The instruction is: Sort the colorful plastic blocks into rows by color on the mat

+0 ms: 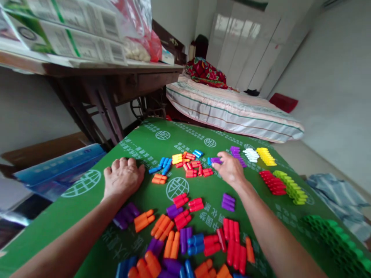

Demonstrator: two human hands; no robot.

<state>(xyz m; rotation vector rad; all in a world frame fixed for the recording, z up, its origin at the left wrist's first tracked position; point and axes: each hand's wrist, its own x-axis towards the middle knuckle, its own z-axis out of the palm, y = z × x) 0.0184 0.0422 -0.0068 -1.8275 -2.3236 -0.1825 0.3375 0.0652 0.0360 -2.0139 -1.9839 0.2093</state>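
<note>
My left hand point(124, 177) lies palm down on the green tabletop at the left, its fingers apart and holding nothing. Beyond the middle, my right hand point(230, 166) pinches a purple plastic building piece point(215, 160). A bit of blue point(209, 161) shows at that piece's left end; whether it is joined on I cannot tell. Just left of my right hand lies a loose cluster of red pieces point(191, 173), with a yellow piece point(176, 158) and blue pieces point(165, 164) beside it. An orange piece point(159, 178) is nearest my left hand.
Sorted rows stand at the right: purple point(238, 155), white point(251, 155), yellow point(266, 156), red point(272, 182), lime point(290, 187) and green point(337, 239). Mixed orange pieces point(162, 227) and others cover the near side. A wooden desk point(139, 79) rises at the left; a bed point(232, 112) stands behind.
</note>
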